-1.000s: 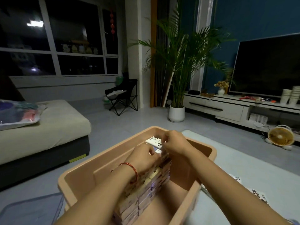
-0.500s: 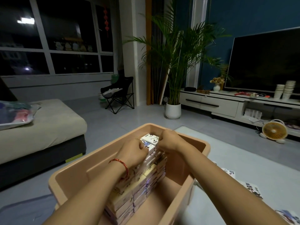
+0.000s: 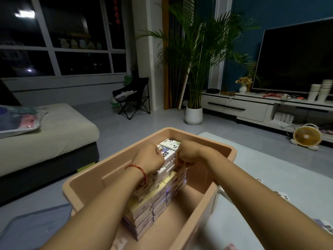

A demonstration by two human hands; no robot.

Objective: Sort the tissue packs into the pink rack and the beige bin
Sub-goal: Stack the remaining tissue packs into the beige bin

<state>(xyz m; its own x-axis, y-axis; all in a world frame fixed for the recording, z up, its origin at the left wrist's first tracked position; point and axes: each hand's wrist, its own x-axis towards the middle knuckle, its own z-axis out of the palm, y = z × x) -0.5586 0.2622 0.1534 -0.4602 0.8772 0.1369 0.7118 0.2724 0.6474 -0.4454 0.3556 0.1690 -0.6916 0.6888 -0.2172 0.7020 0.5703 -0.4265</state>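
The tissue packs (image 3: 155, 201) stand in a tall, tight stack of several columns inside the beige bin (image 3: 207, 141), against its left half, with the bin's right half bare. The left grip (image 3: 149, 157), a red string bracelet (image 3: 138, 168) at its wrist, sits clenched on top of the stack, knuckles up; the right grip (image 3: 188, 154) is clenched just beside it at the stack's upper right edge. The fingertips are hidden, so I cannot tell whether either one is grasping a pack. The topmost pack (image 3: 170, 143) shows between and beyond them. More loose packs (image 3: 281, 194) lie on the pale rug (image 3: 270, 168) to the bin's right. Farther off are a grey sofa (image 3: 45, 132), a potted palm (image 3: 193, 69), a dark television (image 3: 297, 56) and a small fan (image 3: 307, 137) on the floor
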